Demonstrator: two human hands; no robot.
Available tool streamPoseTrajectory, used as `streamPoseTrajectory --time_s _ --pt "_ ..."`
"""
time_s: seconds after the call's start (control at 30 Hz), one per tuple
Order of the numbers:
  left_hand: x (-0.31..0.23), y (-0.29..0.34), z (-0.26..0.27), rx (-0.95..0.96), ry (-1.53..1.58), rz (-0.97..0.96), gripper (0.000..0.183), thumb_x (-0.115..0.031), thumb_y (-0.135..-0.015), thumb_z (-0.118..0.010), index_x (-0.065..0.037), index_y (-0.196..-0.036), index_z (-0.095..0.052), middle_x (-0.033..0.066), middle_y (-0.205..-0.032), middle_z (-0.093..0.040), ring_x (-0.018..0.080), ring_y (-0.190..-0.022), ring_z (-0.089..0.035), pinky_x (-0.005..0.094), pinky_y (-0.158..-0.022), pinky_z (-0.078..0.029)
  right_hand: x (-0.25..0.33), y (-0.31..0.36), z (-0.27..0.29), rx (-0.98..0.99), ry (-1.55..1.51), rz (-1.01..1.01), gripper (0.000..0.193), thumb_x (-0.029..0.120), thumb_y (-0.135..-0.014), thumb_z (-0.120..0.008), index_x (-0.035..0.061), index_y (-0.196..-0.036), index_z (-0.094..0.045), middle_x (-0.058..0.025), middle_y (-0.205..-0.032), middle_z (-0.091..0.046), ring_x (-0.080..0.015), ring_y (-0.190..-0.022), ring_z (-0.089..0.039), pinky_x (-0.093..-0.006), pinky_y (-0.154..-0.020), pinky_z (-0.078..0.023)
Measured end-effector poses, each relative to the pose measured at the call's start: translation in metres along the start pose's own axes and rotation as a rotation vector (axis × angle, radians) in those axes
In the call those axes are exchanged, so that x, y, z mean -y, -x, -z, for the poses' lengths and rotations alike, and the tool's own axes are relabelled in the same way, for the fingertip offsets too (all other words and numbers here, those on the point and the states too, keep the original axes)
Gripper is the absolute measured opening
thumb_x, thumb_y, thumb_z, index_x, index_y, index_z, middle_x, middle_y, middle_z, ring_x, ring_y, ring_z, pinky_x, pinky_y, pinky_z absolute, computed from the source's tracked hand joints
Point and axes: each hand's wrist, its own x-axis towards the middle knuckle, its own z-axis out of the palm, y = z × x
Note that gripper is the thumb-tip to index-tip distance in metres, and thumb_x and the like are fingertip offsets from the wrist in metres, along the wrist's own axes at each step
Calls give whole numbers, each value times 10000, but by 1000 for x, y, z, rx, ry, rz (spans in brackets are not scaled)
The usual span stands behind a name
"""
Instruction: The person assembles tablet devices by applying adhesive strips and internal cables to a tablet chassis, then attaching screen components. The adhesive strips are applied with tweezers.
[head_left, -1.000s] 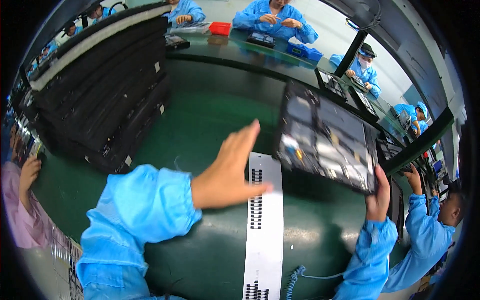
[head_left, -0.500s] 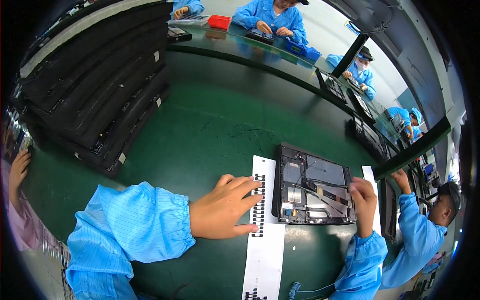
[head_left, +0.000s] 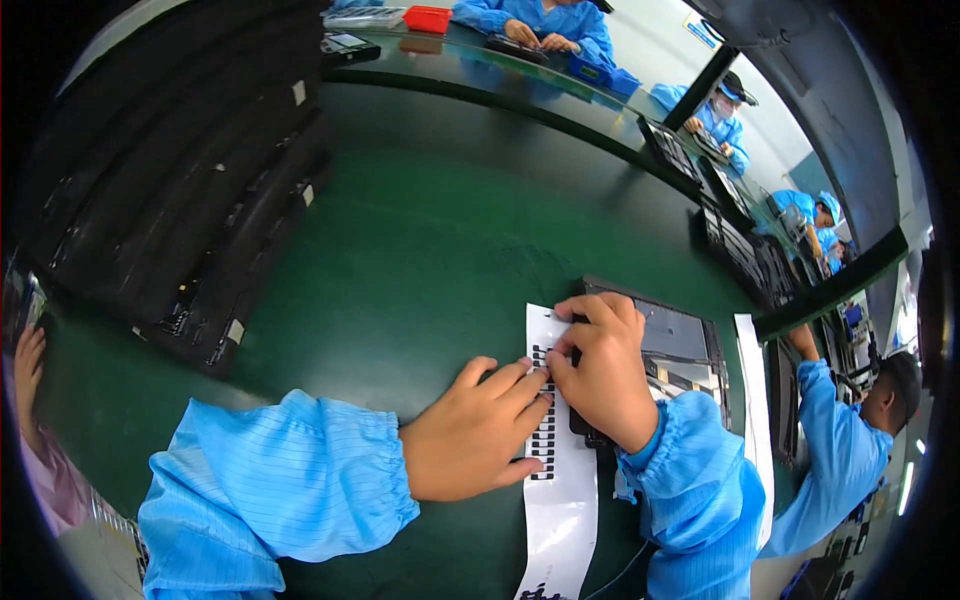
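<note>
My left hand [head_left: 475,430] lies with fingers spread on a white backing strip [head_left: 565,510] that carries a column of small black C-shaped stickers [head_left: 543,440]. Over the upper part of that strip is my right hand [head_left: 610,365], its fingers bent and drawn together at the stickers, close to my left fingertips. Whatever those fingers pinch is too small or hidden to make out. Under and behind my right hand sits an opened black flat device [head_left: 680,330] with grey panels and cables inside; my hand and sleeve cover its near left part.
A tall stack of black foam trays [head_left: 170,200] stands at the left of the green table [head_left: 400,250]. A second white strip [head_left: 755,400] lies right of the device. Beyond a dark rail, co-workers in blue handle similar devices. A person's hand [head_left: 28,370] shows at the far left.
My right hand has moved left from the device's right side to the sticker strip. My left hand stays on the strip, and the whole view has shifted slightly.
</note>
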Motion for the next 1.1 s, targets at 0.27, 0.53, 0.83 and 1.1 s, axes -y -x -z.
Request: streamPoseTrajectory --time_s 0.27,0.53,0.83,1.1 --pt "3 -4 1 55 18 2 568 -347 -741 -627 26 -1142 -475 202 -1200 -428 319 -1147 -385 446 -914 -285 -15 -1 -5 -88 -84 -71 87 79 -561 -616 13 -529 -570 -86 -899 -591 -293 -907 -465 -394 -784 -351" --pt "-5 -3 9 172 -20 66 581 -352 -753 -621 6 -1179 -452 188 -1257 -401 338 -1187 -353 463 -944 -266 -49 40 57 -16 -625 -453 55 47 -616 -606 3 -649 -600 -115 -921 -590 -255 -823 -546 -332 -721 -433" --pt "-10 -7 8 106 -59 55 563 -405 -742 -599 9 -1109 -497 206 -1219 -414 313 -1124 -404 440 -902 -309 -22 12 19 -22 -211 7 66 39 -606 -645 14 -664 -624 -109 -1006 -553 -295 -979 -459 -370 -854 -360" --pt "-4 -3 8 102 -38 51 583 -440 -762 -575 0 -1135 -491 216 -1232 -403 323 -1135 -391 453 -908 -298 -13 -2 3 43 -67 43 65 40 -564 -653 33 -616 -614 -88 -1034 -552 -286 -993 -436 -389 -860 -317"
